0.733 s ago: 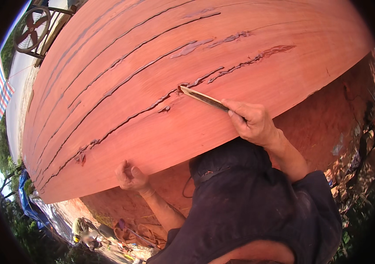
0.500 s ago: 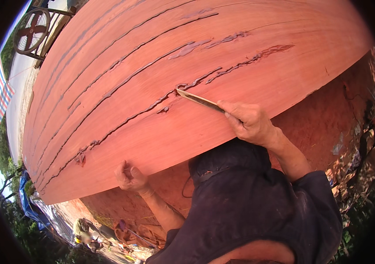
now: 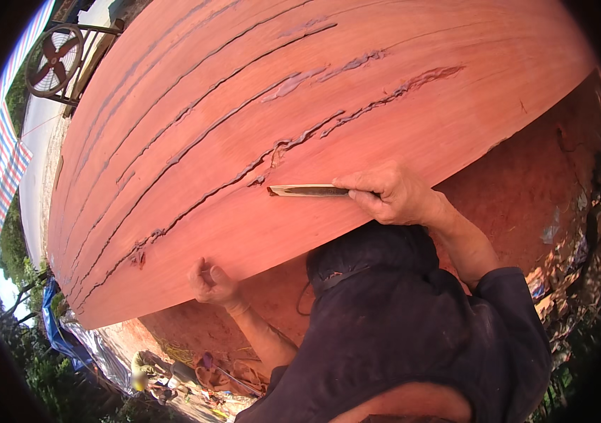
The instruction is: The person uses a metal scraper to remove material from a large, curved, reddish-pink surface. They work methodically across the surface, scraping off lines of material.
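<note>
Outdoor spot, red earth [image 3: 505, 204] beyond the near edge of the slab, dry leaves [image 3: 569, 299] at the right rim of the frame. Reddish wood-grained slab [image 3: 392, 137] fills the upper and middle frame, with several long dark cracks fanning out from lower left to upper right. Longest clear one near the hands is the lower crack [image 3: 247, 171], edges rough with dark filler; small dark patch [image 3: 257, 181] just below it, mid-frame.

Right hand [image 3: 390, 194], right of centre: gripping a flat narrow tool [image 3: 311, 190], thumb and fingers pinched on its right end. Tool sits left of that hand, roughly level across the frame, pale edges, dark middle, dark dab on the tip. Tip points left, just below the small patch; can't tell if it touches the slab.

Left hand [image 3: 213, 283], lower left of centre at the slab's near edge: fingers half curled, nothing visible in it. Can't tell if it's closed or bearing on the wood. Tool tip is up and right of it, well apart.

Dark clothing [image 3: 399, 331] takes the lower middle. Fan [image 3: 54, 60] upper left, striped sheet [image 3: 5, 166] at left, blue tarp [image 3: 60, 335] and another person [image 3: 146, 363] lower left.
</note>
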{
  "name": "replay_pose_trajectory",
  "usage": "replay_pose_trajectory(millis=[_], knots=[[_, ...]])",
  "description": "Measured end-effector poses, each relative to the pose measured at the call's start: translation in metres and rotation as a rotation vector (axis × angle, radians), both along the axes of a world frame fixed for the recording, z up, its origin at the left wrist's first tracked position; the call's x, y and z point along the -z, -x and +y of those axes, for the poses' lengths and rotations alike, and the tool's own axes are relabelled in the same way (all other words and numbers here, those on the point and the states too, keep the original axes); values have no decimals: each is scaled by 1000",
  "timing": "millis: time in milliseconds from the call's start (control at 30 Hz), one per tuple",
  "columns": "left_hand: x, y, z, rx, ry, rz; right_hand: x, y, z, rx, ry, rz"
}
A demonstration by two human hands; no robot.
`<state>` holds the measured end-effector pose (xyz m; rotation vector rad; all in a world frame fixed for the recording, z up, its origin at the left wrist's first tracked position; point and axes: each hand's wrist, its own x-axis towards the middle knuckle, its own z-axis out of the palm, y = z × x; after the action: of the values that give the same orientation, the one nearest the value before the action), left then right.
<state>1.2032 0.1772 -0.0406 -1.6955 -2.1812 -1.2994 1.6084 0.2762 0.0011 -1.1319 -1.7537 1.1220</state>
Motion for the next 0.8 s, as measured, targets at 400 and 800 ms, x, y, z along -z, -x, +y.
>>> replay_pose_trajectory(millis=[400, 800], knots=[[1, -2, 0, -17, -22, 51, -12, -16, -32, 157, 277, 390], [1, -2, 1, -36, -41, 29, -6, -4, -15, 202, 214, 191]])
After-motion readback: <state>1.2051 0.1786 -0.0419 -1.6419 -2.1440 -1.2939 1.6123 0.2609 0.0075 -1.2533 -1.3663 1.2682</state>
